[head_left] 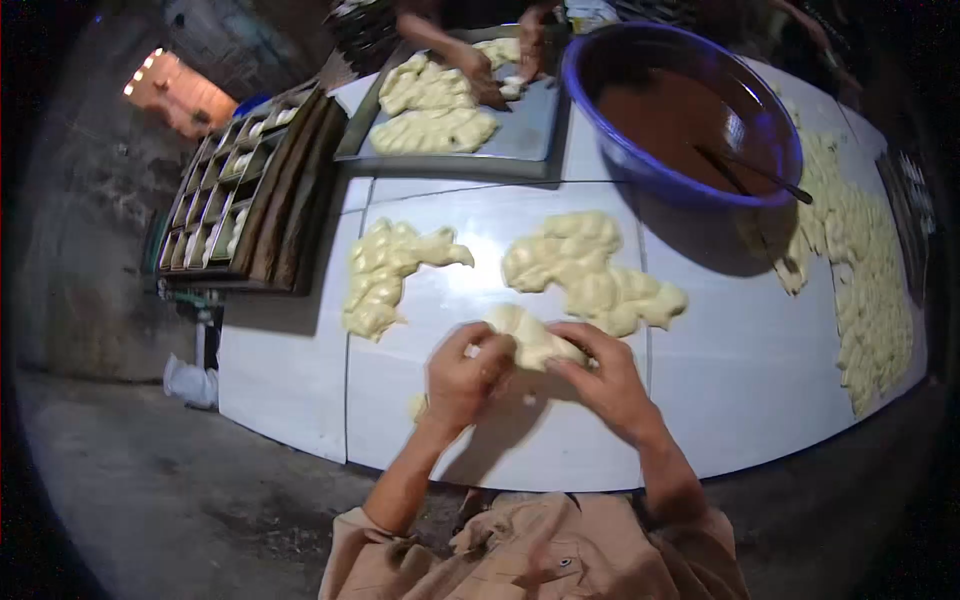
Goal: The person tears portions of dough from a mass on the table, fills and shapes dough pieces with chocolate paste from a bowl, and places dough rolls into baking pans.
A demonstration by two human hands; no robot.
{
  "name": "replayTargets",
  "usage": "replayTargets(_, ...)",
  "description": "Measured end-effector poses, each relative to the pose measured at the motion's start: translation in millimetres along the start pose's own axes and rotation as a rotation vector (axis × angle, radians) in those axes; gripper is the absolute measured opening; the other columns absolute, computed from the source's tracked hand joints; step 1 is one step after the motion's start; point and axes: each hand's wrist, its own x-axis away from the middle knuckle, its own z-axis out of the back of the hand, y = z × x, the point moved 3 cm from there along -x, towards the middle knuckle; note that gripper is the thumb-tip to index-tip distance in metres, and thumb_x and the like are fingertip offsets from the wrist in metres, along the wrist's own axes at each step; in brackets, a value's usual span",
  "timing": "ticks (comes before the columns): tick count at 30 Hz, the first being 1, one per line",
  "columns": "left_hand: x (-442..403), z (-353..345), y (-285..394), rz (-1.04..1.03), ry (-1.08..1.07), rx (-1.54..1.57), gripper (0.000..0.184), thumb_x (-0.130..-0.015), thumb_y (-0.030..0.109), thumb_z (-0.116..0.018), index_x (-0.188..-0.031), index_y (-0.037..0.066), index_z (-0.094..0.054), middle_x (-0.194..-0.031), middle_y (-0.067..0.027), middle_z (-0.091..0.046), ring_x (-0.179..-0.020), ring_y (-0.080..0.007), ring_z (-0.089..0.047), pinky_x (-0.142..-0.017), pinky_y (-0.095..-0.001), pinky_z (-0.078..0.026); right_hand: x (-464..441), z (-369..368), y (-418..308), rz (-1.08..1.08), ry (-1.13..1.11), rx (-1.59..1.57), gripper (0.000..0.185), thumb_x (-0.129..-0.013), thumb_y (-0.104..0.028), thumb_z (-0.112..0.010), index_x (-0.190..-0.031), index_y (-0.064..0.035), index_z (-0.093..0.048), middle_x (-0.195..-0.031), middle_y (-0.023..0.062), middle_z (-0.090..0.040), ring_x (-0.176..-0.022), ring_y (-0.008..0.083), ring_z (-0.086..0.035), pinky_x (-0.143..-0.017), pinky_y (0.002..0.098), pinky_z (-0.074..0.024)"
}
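A piece of pale dough (530, 338) is held up between my two hands, over the near part of the white tiled table. My left hand (470, 370) has its fingers closed on the dough's left end. On the right end, my right hand (600, 375) pinches the dough between thumb and fingers. Just beyond them lies a lumpy dough mass (590, 272), with another curved dough mass (385, 275) to its left. A small dough bit (418, 407) shows beside my left wrist.
A metal tray (530, 125) with dough stands at the back, with a co-worker's hands (485, 75) over it. A purple basin (640, 160) holds brown liquid and a utensil. Dough pieces (865, 290) cover the right side. Stacked compartmented trays (235, 190) stand left.
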Motion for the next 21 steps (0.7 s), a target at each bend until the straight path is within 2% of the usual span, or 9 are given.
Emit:
replayTargets(2, 24, 42, -47, 0.063, 0.106, -0.132, 0.038, -0.063, 0.001, -0.076, -0.100, 0.010, -0.068, -0.094, -0.0098, -0.061, -0.084, -0.0279, -0.064, -0.069, -0.0382, -0.053, -40, -49, -9, -0.236, -0.186, -0.136, 0.029, -0.089, -0.014, -0.069, -0.116, -0.0017, -0.065, -0.099, 0.0018, -0.065, -0.086, 0.0091, -0.056, -0.077, 0.0246, -0.0460)
replayTargets(6, 93, 77, -131, 0.340, -0.041, -0.126, 0.041, -0.073, 0.010, -0.077, -0.113, 0.010, -0.068, -0.109, -0.0143, -0.063, -0.095, -0.0305, -0.064, -0.080, -0.0385, -0.053, -82, -119, 6, -0.391, -0.054, -0.387, 0.018, -0.094, -0.020, -0.066, -0.103, -0.0050, -0.066, -0.087, -0.0010, -0.059, -0.077, 0.0056, -0.051, -0.068, 0.0224, -0.0426)
replayTargets(8, 109, 88, -141, 0.338, -0.030, -0.143, 0.042, -0.077, 0.017, -0.078, -0.116, 0.008, -0.067, -0.114, -0.0156, -0.063, -0.097, -0.0303, -0.064, -0.082, -0.0384, -0.052, -81, -130, 7, -0.424, -0.009, -0.520, 0.034, -0.102, -0.039, -0.053, -0.109, -0.0077, -0.061, -0.087, 0.0010, -0.059, -0.082, 0.0096, -0.055, -0.072, 0.0234, -0.0456)
replayTargets(10, 100, 108, -118, 0.265, 0.071, -0.224, 0.046, -0.078, 0.026, -0.080, -0.116, 0.006, -0.066, -0.116, -0.0150, -0.064, -0.095, -0.0288, -0.064, -0.080, -0.0390, -0.051, -81, -142, 23, -0.406, -0.001, -0.735, 0.040, -0.102, -0.044, -0.046, -0.116, -0.0084, -0.059, -0.096, 0.0030, -0.058, -0.085, 0.0116, -0.056, -0.070, 0.0263, -0.0461)
replayTargets(11, 94, 117, -109, 0.271, 0.070, -0.303, 0.054, -0.078, 0.030, -0.080, -0.120, 0.002, -0.064, -0.117, -0.0167, -0.065, -0.095, -0.0300, -0.064, -0.082, -0.0384, -0.051, -75, -143, 19, -0.454, 0.023, -0.749, 0.034, -0.101, -0.038, -0.051, -0.117, -0.0078, -0.056, -0.103, 0.0054, -0.060, -0.100, 0.0155, -0.059, -0.082, 0.0293, -0.0473)
replayTargets(14, 86, 105, -112, 0.472, 0.143, 0.171, 0.055, -0.079, 0.030, -0.080, -0.123, 0.001, -0.063, -0.110, -0.0169, -0.067, -0.090, -0.0311, -0.065, -0.081, -0.0390, -0.052, -63, -157, 13, -0.357, -0.003, -0.672, 0.025, -0.100, -0.027, -0.055, -0.115, -0.0084, -0.054, -0.109, 0.0080, -0.062, -0.111, 0.0185, -0.059, -0.091, 0.0302, -0.0468)
replayTargets(15, 83, 88, -114, 0.715, 0.072, 0.536, 0.055, -0.080, 0.030, -0.081, -0.123, 0.000, -0.063, -0.104, -0.0155, -0.070, -0.087, -0.0262, -0.067, -0.077, -0.0360, -0.054, -59, -160, 2, -0.375, -0.002, -0.720, 0.022, -0.098, -0.021, -0.058, -0.115, -0.0087, -0.051, -0.117, 0.0112, -0.062, -0.118, 0.0208, -0.057, -0.097, 0.0319, -0.0455)
replayTargets(18, 57, 60, -99, 0.882, -0.084, 1.163, 0.041, -0.084, 0.021, -0.079, -0.116, -0.002, -0.067, -0.102, -0.0084, -0.070, -0.089, -0.0136, -0.065, -0.075, -0.0261, -0.053, -48, -169, -11, -0.325, -0.028, -0.707, 0.026, -0.100, -0.022, -0.055, -0.121, -0.0080, -0.047, -0.137, 0.0164, -0.054, -0.123, 0.0209, -0.053, -0.102, 0.0349, -0.0429)
replayTargets(21, 48, 45, -98, 0.838, 0.008, 1.201, 0.028, -0.089, 0.012, -0.073, -0.113, -0.001, -0.068, -0.097, -0.0050, -0.070, -0.087, -0.0097, -0.064, -0.076, -0.0239, -0.051, -50, -157, -13, -0.183, -0.073, -0.473, 0.035, -0.101, -0.022, -0.054, -0.132, -0.0093, -0.044, -0.145, 0.0161, -0.047, -0.123, 0.0200, -0.052, -0.100, 0.0338, -0.0441)
